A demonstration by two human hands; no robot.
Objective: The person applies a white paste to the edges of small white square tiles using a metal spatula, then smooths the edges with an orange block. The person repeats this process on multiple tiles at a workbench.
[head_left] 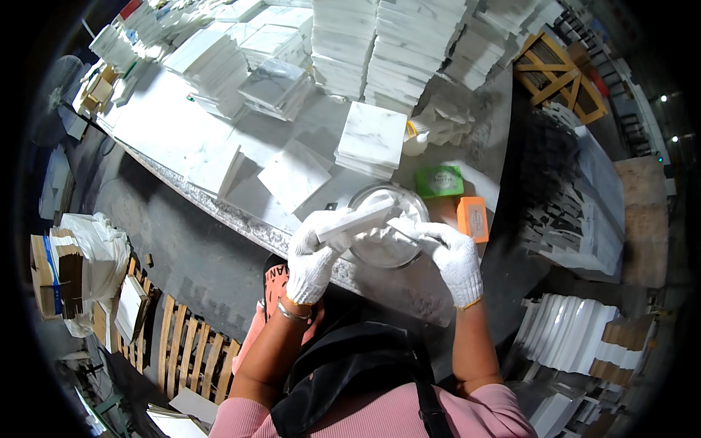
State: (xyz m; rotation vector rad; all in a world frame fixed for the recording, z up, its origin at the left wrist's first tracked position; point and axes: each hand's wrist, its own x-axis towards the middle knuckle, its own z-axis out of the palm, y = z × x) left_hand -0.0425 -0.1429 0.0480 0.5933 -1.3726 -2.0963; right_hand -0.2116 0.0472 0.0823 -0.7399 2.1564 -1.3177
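My left hand (311, 264), in a white knitted glove, grips a narrow white tile (359, 220) seen nearly edge-on. My right hand (457, 269), gloved the same way, pinches a small flat whitish piece, perhaps a scraper (401, 227), its tip close to the tile's far end. Whether the two touch I cannot tell. Both hands are over a round, clear-rimmed bowl (394, 265) with white paste (374, 252) in it. A flat white marble-patterned tile (294, 176) lies left of the bowl; beyond it is a short tile stack (371, 135).
Right of the bowl are a green box (439, 181) and an orange box (473, 220). A white bottle (416, 143) stands behind. Tall tile stacks (342, 47) line the table's far side. Wooden pallets (191, 347) lie on the floor at left; foam-like white sheets (566, 332) are at right.
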